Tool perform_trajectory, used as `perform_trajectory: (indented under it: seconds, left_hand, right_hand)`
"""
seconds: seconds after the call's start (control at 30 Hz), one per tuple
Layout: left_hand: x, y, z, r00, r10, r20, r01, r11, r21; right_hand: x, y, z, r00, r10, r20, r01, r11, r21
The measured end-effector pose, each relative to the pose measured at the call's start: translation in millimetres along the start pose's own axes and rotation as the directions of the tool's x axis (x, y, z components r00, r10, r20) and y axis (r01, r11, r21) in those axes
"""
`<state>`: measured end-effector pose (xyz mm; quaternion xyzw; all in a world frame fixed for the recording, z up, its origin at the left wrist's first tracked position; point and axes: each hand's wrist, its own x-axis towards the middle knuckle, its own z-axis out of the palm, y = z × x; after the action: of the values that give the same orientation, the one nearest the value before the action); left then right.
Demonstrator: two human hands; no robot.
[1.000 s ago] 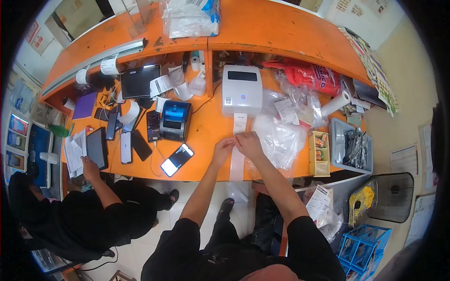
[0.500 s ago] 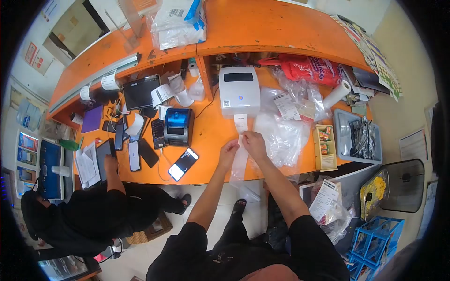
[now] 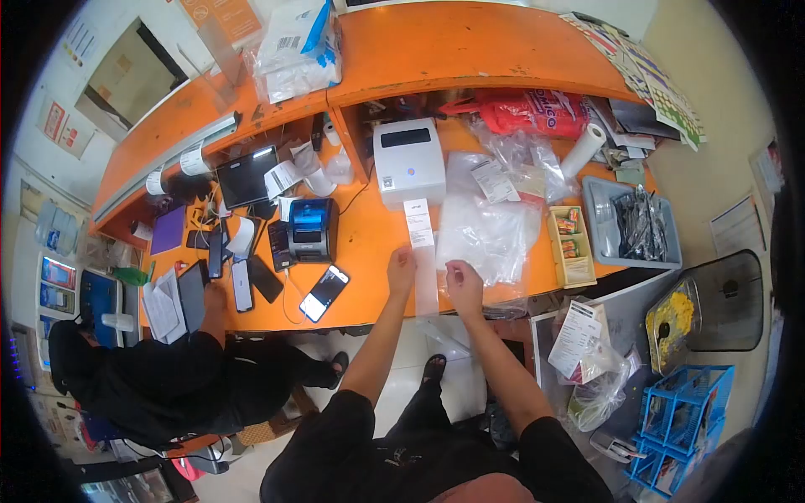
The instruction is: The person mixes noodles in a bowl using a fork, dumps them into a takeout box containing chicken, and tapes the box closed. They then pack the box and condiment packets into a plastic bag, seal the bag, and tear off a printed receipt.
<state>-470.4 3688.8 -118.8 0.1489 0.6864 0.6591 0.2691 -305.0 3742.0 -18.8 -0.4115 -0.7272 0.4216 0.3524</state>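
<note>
So the left hand [image 3: 402,268] is right at the 9 o'clock edge of the paper strip [image 3: 426,281], fingers loosely bent. Can't tell if the tips are actually touching it or pinching anything. The right hand [image 3: 464,287] is just off the strip's 3 o'clock side, fingers curled in with the tips bunched close. There's a bit of counter between it and the strip, and I can't make out whether anything's tucked in those fingers.

The strip runs from the white printer [image 3: 409,163] at 12 o'clock down to the counter's front edge at 6, with a printed label [image 3: 418,223] on its upper part, near the printer.

Going outward from the strip: clear plastic bags [image 3: 486,230] at 2 o'clock with a printed slip [image 3: 495,182] on top, a white roll [image 3: 581,151] further out that way, and a red bag [image 3: 532,115] at 1. Yellow box [image 3: 571,247] with small packs at 3, then a gray tub [image 3: 634,222] holding dark wrapped stuff beyond it.

Other side: lit phone [image 3: 325,293] between 8 and 9, blue-and-black printer [image 3: 313,230] around 10. Way over at 9, another person's hand [image 3: 215,297] is by a dark tablet [image 3: 193,293]. All of that's on the orange counter [image 3: 369,289].
</note>
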Motion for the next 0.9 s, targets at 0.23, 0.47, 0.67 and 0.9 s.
perform_trajectory:
  seconds: [0.23,0.47,0.67,0.9]
  left_hand:
    - [28.5,1.5,16.8,0.988,-0.152,-0.009,0.152,0.988,-0.025]
    - [48.3,-10.0,14.7,0.992,-0.045,0.121,0.032,0.993,0.109]
    - [-45.1,91.3,3.6,0.944,0.307,0.119,-0.262,0.919,-0.295]
    - [-197.6,109.5,2.6,0.93,0.045,0.364,0.082,0.942,-0.326]
  right_hand:
    - [-30.0,31.1,6.5,0.908,-0.279,0.312,0.328,0.938,-0.114]
    - [-49.7,21.1,20.2,0.855,-0.09,0.51,0.366,0.802,-0.472]
    - [-39.6,36.6,26.6,0.866,-0.055,0.497,0.318,0.829,-0.461]
    - [-97.0,-23.6,-68.9,0.908,0.278,0.313,-0.411,0.441,0.798]
